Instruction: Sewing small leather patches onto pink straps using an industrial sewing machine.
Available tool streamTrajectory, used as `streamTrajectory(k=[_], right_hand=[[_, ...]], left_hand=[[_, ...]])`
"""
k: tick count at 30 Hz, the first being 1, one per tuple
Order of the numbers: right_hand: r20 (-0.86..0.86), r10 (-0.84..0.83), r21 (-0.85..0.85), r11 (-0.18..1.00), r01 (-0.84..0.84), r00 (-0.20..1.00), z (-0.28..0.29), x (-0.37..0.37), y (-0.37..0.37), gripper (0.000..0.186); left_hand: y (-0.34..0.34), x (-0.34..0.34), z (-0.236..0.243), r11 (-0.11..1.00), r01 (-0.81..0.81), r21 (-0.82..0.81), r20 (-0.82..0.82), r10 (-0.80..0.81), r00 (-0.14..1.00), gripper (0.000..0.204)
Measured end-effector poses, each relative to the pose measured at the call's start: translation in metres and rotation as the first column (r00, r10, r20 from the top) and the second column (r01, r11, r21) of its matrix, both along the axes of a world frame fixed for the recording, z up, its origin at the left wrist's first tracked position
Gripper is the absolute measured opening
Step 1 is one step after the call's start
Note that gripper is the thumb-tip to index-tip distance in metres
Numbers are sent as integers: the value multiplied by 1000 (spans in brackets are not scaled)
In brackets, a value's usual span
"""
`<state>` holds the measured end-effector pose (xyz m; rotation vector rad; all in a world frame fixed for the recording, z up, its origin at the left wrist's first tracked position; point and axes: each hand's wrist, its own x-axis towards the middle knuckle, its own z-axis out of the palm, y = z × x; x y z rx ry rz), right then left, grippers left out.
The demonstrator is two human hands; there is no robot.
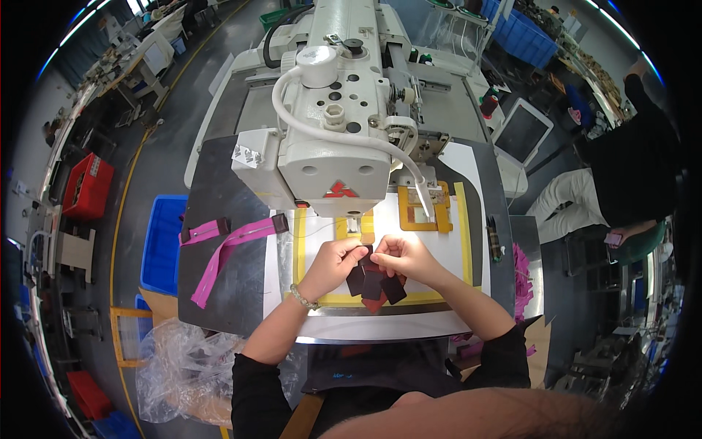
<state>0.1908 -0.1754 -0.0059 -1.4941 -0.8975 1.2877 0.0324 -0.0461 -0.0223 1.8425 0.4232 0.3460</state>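
Observation:
My left hand (338, 259), a beaded bracelet on its wrist, pinches the edge of a small dark brown fabric piece (368, 257) below the sewing machine head (333, 172). Opposite it, the bent fingers of my right hand (402, 257) close at the same piece; its fingertips partly hide the contact. Just under both hands lies a loose pile of dark brown and reddish pieces (374, 285), on the white work plate (322, 285) edged with yellow tape. To the left, pink straps (238, 245) with dark ends rest on the grey table.
A yellow frame-shaped clamp (424, 208) lies right of the needle area. Beside the table are a blue bin (162, 245) and clear plastic wrapping (194, 377). More pink straps (522, 282) hang at the right edge. Another person (621, 161) stands at the far right, near a screen (521, 132).

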Motion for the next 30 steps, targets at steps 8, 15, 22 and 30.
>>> streamTrajectory(k=[8,15,22,30], right_hand=[[66,35,-2,999,-35,997,-1,9,18,14],[34,-28,74,997,26,999,-8,5,19,14],[846,-305,505,718,-478,437,-22,25,40,16],[928,-358,311,604,-734,99,-39,41,57,23]], left_hand=[[7,-3,-7,1000,-22,22,62,21,998,19],[8,-3,4,981,-43,189,42,36,998,17],[27,-7,1,975,-74,209,43,66,997,29],[19,-10,-16,718,13,696,6,-23,1000,35]])
